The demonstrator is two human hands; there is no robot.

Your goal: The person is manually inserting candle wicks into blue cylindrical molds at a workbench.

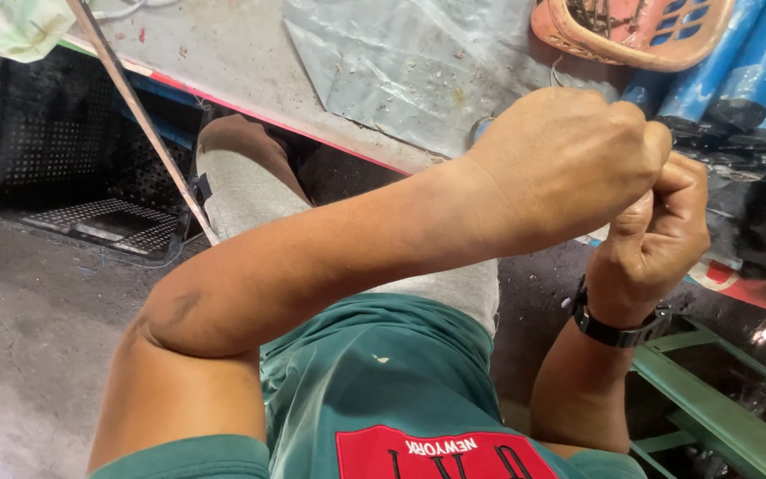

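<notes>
Grey concrete floor (11, 355); black perforated crate (73, 168) far left, blue tubes (755, 62) far right, green metal frame (720, 408) near right.

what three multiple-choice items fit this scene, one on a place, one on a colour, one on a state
1. Where is the orange basket?
A. top right, beside the blue tubes
B. bottom left
C. on the person's lap

2. What colour is the shirt?
A. yellow
B. green
C. white

3. How are the left hand and right hand?
A. flat and spread
B. far apart
C. closed, touching

Key: 1 A, it sits at the upper right edge by the tubes; 2 B, green cloth fills the lower middle; 3 C, both fists meet, anything held is hidden.
</notes>
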